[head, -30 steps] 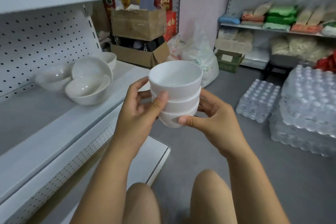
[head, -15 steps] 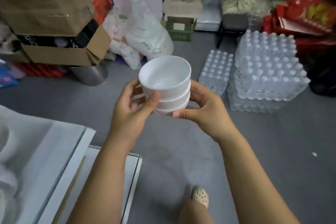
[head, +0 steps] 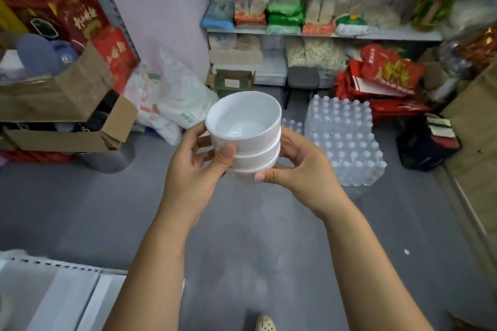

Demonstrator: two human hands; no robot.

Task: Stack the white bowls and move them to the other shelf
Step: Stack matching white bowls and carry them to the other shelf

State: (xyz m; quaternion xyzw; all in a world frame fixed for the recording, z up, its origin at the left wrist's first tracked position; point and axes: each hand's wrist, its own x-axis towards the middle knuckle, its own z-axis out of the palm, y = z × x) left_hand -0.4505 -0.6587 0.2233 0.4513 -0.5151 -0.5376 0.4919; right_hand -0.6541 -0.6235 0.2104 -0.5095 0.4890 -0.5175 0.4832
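Where the two hands meet, stack of white bowls (head: 246, 140): three bowls nested upright, the top one empty, held in the air above the grey floor (head: 242, 244) at mid-frame, touching no shelf.
Left hand (head: 192, 172): grasps the stack from its left side; thumb pressed on the near wall across the upper two bowls, fingers (head: 197, 133) curled round the far left side.
Right hand (head: 305, 169): grasps the stack from its right side; thumb laid along the lowest bowl's near edge, fingers curled behind the right wall, largely hidden by the bowls.
White shelf (head: 67, 295): lower left corner of the view, beside the left forearm, well apart from the stack.
Stocked shelf (head: 390, 34): against the far wall, beyond the stack; carries a row of green, orange and pale packets.
Packs of bottled water (head: 347, 142): on the floor beyond the right hand, in front of the stocked shelf.
Cardboard boxes (head: 64, 99): stacked at left, flaps open, dark goods inside.
White plastic bags (head: 177, 99): on the floor between the cardboard boxes and the stocked shelf.
Red bags (head: 387, 75): heaped at right, just behind the bottled water.
Shoe (head: 265, 324): on the floor at the bottom edge.
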